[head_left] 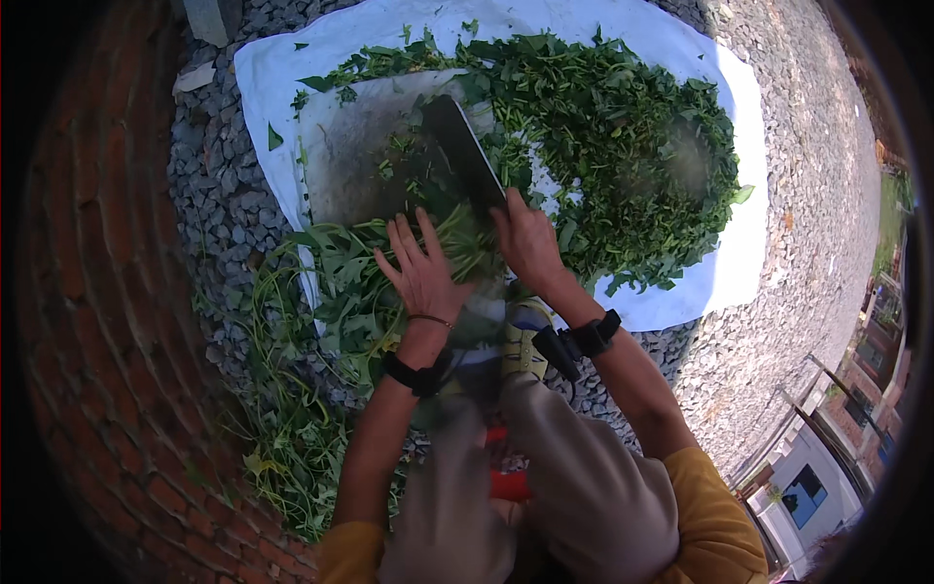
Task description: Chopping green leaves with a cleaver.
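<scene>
The left forearm (375,457) and right forearm (632,384) reach forward, slanting inward. The left hand (425,277) is palm down, fingers spread and pointing ahead. The right hand (531,245) is curled in a grip.

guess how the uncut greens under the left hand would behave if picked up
The uncut greens would probably flop, since their thin stems curve and trail over the gravel. They look light, being mostly leaves and slender stalks. They may snag, as many lie tangled.
</scene>
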A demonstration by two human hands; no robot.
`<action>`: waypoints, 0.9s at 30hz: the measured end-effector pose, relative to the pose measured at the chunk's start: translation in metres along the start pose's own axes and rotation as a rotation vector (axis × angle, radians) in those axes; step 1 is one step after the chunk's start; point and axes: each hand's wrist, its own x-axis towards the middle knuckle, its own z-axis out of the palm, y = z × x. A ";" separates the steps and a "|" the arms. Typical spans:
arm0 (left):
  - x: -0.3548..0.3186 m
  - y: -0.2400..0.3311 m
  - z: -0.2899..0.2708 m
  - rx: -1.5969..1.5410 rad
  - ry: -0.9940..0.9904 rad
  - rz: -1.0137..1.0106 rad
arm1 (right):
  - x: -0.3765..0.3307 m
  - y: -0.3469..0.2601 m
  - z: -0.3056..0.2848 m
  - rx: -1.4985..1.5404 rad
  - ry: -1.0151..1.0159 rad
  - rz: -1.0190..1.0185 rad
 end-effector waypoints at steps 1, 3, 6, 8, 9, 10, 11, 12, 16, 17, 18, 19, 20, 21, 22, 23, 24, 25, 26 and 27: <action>0.000 -0.003 -0.002 0.013 -0.011 0.002 | -0.005 -0.002 -0.006 0.014 0.025 -0.001; 0.004 -0.012 -0.004 0.074 -0.069 0.046 | -0.019 -0.008 -0.020 0.021 0.020 -0.010; 0.023 -0.024 0.000 0.164 -0.211 0.105 | -0.042 -0.018 -0.041 0.031 -0.049 -0.018; 0.037 -0.026 0.008 0.149 -0.284 0.037 | -0.055 -0.022 -0.048 0.018 -0.089 -0.019; 0.042 -0.025 0.012 0.172 -0.283 0.065 | -0.061 -0.023 -0.049 0.005 -0.097 -0.019; 0.047 -0.022 0.018 0.191 -0.263 0.085 | -0.064 -0.023 -0.049 -0.006 -0.106 -0.023; 0.049 -0.020 0.022 0.192 -0.237 0.104 | -0.068 -0.022 -0.049 -0.037 -0.126 -0.023; 0.049 -0.018 0.026 0.223 -0.241 0.121 | -0.070 -0.019 -0.048 -0.070 -0.144 -0.020; 0.045 -0.016 0.041 0.223 -0.131 0.171 | -0.075 -0.005 -0.040 -0.267 -0.251 0.027; 0.044 -0.017 0.044 0.214 -0.075 0.178 | -0.073 -0.002 -0.035 -0.294 -0.248 -0.007; 0.042 -0.018 0.046 0.210 -0.084 0.172 | -0.072 -0.001 -0.028 -0.326 -0.235 -0.033; 0.042 -0.018 0.048 0.208 -0.085 0.160 | -0.068 0.001 -0.020 -0.372 -0.276 -0.014; 0.041 -0.018 0.049 0.211 -0.039 0.154 | -0.059 0.002 -0.011 -0.348 -0.193 -0.114; 0.040 -0.017 0.049 0.210 -0.132 0.121 | -0.047 0.003 0.002 -0.334 -0.167 -0.153; 0.040 -0.016 0.049 0.216 -0.173 0.107 | -0.035 0.003 0.013 -0.326 -0.135 -0.173; 0.040 -0.014 0.049 0.203 -0.159 0.104 | -0.023 0.001 0.023 -0.299 -0.115 -0.197; 0.039 -0.012 0.048 0.178 -0.227 0.080 | -0.014 -0.002 0.031 -0.281 -0.104 -0.199; 0.037 -0.010 0.047 0.135 -0.242 0.070 | -0.006 -0.002 0.032 -0.248 -0.053 -0.251; 0.036 -0.008 0.045 0.073 -0.286 0.055 | 0.000 -0.002 0.029 -0.238 -0.077 -0.175; 0.036 -0.007 0.045 0.071 -0.265 0.060 | 0.002 -0.002 0.024 -0.210 -0.076 -0.148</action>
